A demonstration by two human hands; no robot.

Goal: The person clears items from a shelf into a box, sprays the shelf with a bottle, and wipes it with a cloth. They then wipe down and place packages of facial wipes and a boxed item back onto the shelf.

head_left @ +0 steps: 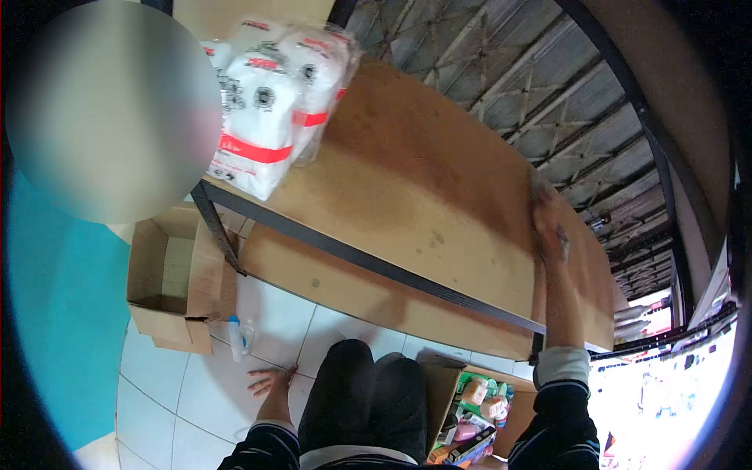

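Note:
My right hand (551, 227) is stretched over the brown shelf board (423, 180), near its far right end. Its fingers are blurred, and whether anything is under them I cannot make out. Low on the left, my left hand (272, 381) hangs above or rests on the white tiled floor (207, 384), fingers spread and holding nothing. Close to it on the floor is a clear bottle with a blue cap (236, 341). Plastic-wrapped white packs with red bands (262, 117) stand at the shelf's left end.
An opened cardboard box (168, 266) sits on the floor at left. Beside my legs, another carton (442, 399) holds several bottles and small packages (474, 415). A lower shelf (329, 290) runs beneath the upper board. A dark metal frame (352, 254) edges the shelf.

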